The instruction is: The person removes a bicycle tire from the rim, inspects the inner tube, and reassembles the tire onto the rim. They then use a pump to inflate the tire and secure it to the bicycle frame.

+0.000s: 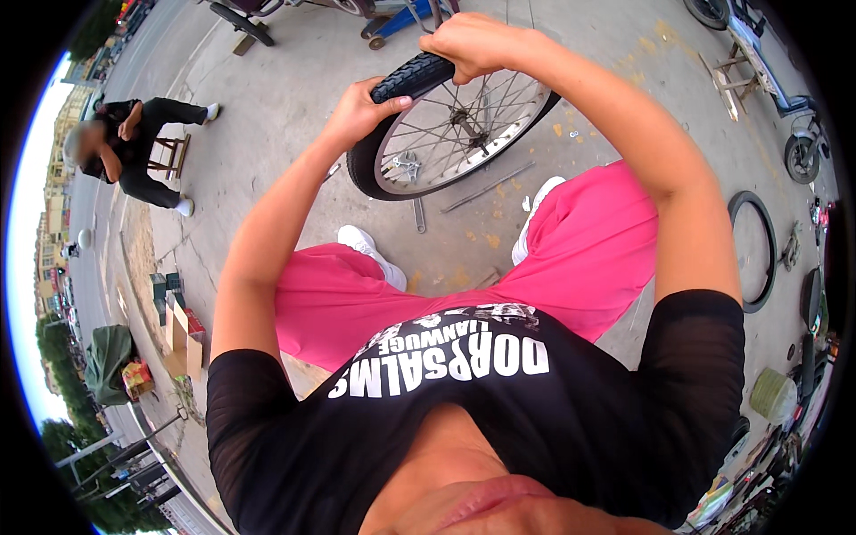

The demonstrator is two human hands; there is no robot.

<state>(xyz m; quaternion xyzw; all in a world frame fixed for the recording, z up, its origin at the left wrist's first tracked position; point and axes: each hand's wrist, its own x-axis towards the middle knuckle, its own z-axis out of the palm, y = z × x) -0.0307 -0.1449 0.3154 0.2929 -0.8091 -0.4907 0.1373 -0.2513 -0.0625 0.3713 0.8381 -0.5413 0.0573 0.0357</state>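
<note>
A spoked bicycle wheel (464, 123) with a silver rim stands tilted in front of me. Around its rim is a black knobby tyre (361, 168). My left hand (367, 111) is closed round the tyre at the upper left, its thumb lying along the rim side. Farther along the top edge, my right hand (474, 46) grips the same tyre with curled fingers. Through the spokes a metal tool (406, 167) shows on the ground. A wrench (420, 216) and a long thin metal bar (487, 187) lie just below the wheel.
A loose black tyre (756, 254) lies on the concrete to the right, near a parked scooter (801, 152). A person (125, 147) sits on a wooden stool at the left. Cardboard boxes (185, 348) stand at the lower left. A blue wheeled jack (406, 20) is at the far side.
</note>
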